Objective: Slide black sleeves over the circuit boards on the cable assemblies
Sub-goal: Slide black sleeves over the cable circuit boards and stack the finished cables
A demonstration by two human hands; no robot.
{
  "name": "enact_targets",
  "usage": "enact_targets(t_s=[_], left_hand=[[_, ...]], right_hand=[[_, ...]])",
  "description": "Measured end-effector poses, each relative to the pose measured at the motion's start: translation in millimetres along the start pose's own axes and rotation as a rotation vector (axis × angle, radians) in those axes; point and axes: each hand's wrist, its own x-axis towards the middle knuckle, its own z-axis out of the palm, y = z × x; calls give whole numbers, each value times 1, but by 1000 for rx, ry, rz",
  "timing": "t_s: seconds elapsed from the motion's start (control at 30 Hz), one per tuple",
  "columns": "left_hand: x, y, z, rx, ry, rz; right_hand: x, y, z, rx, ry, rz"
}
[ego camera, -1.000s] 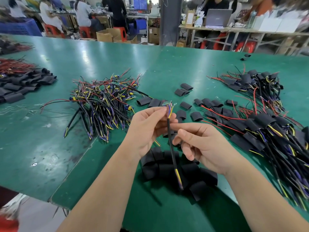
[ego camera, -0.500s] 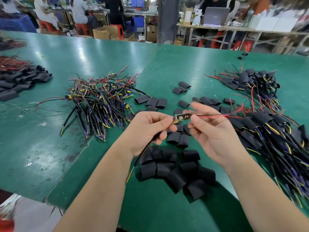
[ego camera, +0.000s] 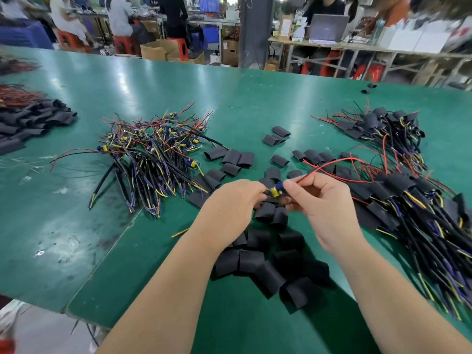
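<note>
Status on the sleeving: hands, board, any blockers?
Left hand and right hand both pinch the circuit board, red lead trailing right. Board bare, no sleeve on yet. Loose sleeves just below; nothing blocking.

Left hand [ego camera: 229,200] and right hand [ego camera: 325,204] meet ahead, fingers [ego camera: 297,185] curled and pinching.

Your green surface [ego camera: 76,226] has a seam [ego camera: 114,246] running away from you. A tangle of unsleeved cable assemblies [ego camera: 153,159] lies across that seam, and a heap of black sleeves [ego camera: 33,121] sits at the far left edge. Nearest you is a cluster of loose sleeves [ego camera: 270,267], with scattered sleeves [ego camera: 237,159] beyond it. Sleeved assemblies [ego camera: 408,200] are piled on your right.
</note>
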Motion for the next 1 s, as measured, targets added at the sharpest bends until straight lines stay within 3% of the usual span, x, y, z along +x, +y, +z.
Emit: enact_targets(t_s=[0.07, 0.2, 0.27, 0.47, 0.7, 0.83, 1.0], left_hand=[[1, -8, -2, 39, 67, -72], [0, -27, -6, 17, 268, -320], [-1, -34, -6, 26, 324, -342], [-4, -37, -3, 111, 380, -270], [-2, -44, -7, 77, 353, -271], [-3, -45, -5, 73, 335, -295], [-3, -44, -4, 45, 313, -295]], right_hand=[[10, 0, 5, -187, -95, -69], [47, 10, 29, -851, -249, -257], [69, 19, 53, -1082, -284, -335], [114, 41, 98, -1365, -457, -29], [98, 33, 76, -1281, -431, -28], [78, 20, 49, -1178, -466, -167], [57, 13, 29, -1020, -300, -221]])
